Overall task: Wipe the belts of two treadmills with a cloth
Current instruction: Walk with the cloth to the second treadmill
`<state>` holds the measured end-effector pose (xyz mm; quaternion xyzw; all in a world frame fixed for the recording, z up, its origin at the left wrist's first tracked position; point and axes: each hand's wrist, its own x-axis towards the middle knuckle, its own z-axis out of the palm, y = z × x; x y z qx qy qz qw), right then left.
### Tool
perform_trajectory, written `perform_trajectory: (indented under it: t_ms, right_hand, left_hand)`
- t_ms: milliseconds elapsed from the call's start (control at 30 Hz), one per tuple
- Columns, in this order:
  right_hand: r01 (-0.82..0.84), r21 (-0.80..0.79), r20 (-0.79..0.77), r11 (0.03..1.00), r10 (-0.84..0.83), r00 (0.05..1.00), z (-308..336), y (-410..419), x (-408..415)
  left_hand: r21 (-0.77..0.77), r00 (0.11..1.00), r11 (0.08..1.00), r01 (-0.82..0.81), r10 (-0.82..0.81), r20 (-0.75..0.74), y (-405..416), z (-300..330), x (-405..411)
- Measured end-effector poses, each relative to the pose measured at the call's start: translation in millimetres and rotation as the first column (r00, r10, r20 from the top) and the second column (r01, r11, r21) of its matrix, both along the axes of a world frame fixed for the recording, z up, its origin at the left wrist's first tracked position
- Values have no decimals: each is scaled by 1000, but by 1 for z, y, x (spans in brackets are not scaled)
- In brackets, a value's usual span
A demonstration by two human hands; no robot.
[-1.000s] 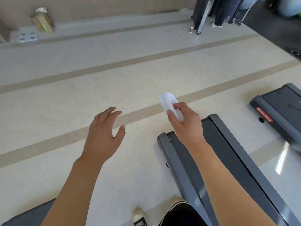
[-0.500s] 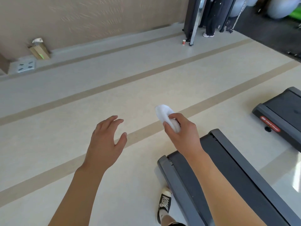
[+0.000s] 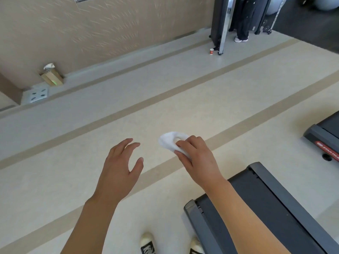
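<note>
At centre, the right hand (image 3: 197, 158) pinches a white cloth (image 3: 171, 141); the left hand (image 3: 119, 169) hangs spread, holding nothing. Toward three o'clock, the far treadmill (image 3: 320, 137) bears a red label (image 3: 328, 150), its writing cut off.

**One head cam, looking forward and down**

Single wide-angle view from the person's head, tilted down at the floor (image 3: 165, 99). Hands close in lower centre, own shoes at bottom edge. Near treadmill (image 3: 266, 208) at lower right, second treadmill (image 3: 322, 138) cut by right edge. Wall (image 3: 110, 24) well off at top. No second view to overlap.
</note>
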<state>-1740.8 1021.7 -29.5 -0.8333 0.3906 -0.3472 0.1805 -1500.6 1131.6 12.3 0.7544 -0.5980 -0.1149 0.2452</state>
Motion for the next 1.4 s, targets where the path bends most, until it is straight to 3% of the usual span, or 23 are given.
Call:
perform_trajectory:
  t_ms: [233,567,733,867,1133,1400]
  right_hand:
    - [35,63,0,997,-35,999,-16,-57,21]
    - [343,224,13,912,-355,935,-28,-162,103]
    - [418,155,-81,895,-410,909,-16,-216,150]
    - [493,132,-65,860,-489,870,-7,-248,163]
    - [558,208,-27,803,-566,824,-10,-312,129]
    - [640,284,64,714,-680,730,-27,-396,26]
  left_hand:
    - [19,996,997,80,-79,-29,-90,-9,20]
    - [28,951,957,287,-281,-129,-249,-33,112]
    - [31,919,923,382,-377,-119,-313,-29,157]
    - [22,897,905,425,-418,-147,-354,-25,166]
    - [2,844,852,523,-518,-142,-441,-23,137]
    - [20,766,766,642,-642,-31,-562,-24,26]
